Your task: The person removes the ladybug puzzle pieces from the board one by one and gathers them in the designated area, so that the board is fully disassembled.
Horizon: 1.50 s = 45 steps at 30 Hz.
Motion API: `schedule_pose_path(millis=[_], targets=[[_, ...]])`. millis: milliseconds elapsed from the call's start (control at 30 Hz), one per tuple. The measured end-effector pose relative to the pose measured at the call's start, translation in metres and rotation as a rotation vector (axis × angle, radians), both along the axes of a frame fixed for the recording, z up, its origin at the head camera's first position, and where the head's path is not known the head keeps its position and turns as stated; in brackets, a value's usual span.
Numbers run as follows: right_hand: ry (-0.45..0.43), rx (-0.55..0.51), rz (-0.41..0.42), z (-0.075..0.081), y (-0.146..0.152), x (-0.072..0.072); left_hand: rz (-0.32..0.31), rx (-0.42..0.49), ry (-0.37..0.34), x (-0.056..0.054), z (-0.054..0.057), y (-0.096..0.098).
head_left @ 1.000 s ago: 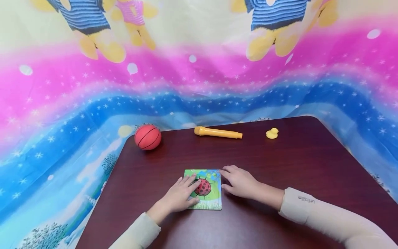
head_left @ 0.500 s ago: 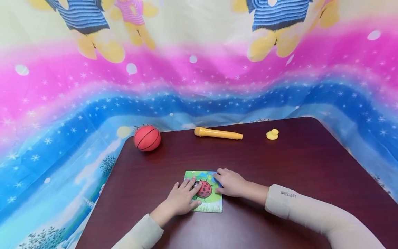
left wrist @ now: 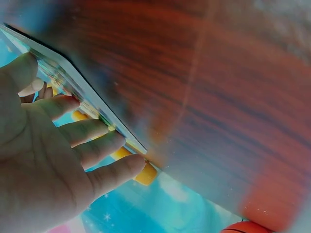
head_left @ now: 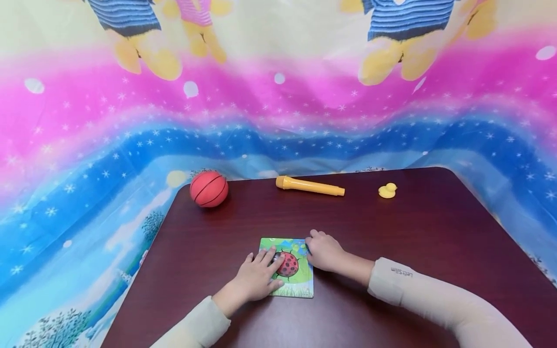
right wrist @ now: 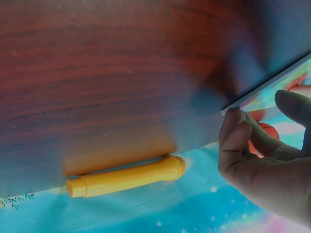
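A square ladybug puzzle (head_left: 304, 276) with a green and blue picture lies flat on the table. My left hand (head_left: 256, 279) rests on its left part, fingers spread and straight, covering some of the picture. In the left wrist view, the fingers (left wrist: 99, 148) extend along the puzzle (left wrist: 87, 90). At the upper right corner, my right hand (head_left: 325, 251) has its fingers curled against the edge. The right wrist view shows bent fingers (right wrist: 234, 133) touching the puzzle corner (right wrist: 262, 92), with the thumb apart from them. Whatever lies beneath the fingertips is hidden.
Along the far side of the dark red table (head_left: 209, 251) lie a red toy basketball (head_left: 209, 189), a yellow toy microphone (head_left: 311, 185) and a small yellow rubber duck (head_left: 387, 191). A colourful printed cloth (head_left: 278, 106) hangs behind the table.
My right hand came left onto the puzzle's right side, then drew back to its upper right corner with the fingers more curled. The left hand stays on the puzzle. The view shifted slightly.
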State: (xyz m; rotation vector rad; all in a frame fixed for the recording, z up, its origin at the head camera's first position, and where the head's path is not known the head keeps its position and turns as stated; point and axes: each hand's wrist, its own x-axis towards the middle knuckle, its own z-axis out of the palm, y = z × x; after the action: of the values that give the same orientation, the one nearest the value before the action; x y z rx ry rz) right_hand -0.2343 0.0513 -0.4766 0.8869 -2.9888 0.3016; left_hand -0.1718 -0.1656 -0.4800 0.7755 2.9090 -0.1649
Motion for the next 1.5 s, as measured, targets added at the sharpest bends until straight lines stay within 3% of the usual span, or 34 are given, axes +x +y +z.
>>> schedule_pose_path(millis=[200,533,900,1067,1500], targets=[[-0.078,-0.026,-0.021,0.005,-0.002,-0.002,-0.007,-0.016,0.018,0.001,0.001,0.001],[-0.048,0.015,-0.059,0.005,-0.006,0.0,0.007,-0.032,0.003,-0.003,-0.005,0.001],[-0.224,-0.035,-0.144,0.011,-0.01,-0.004,0.002,-0.034,0.013,-0.002,-0.004,0.004],[-0.289,-0.087,-0.168,0.013,-0.01,-0.009,0.011,-0.043,0.015,-0.002,-0.003,0.005],[-0.491,-0.343,-0.24,0.016,-0.006,-0.015,0.029,-0.047,0.003,-0.002,-0.002,0.006]])
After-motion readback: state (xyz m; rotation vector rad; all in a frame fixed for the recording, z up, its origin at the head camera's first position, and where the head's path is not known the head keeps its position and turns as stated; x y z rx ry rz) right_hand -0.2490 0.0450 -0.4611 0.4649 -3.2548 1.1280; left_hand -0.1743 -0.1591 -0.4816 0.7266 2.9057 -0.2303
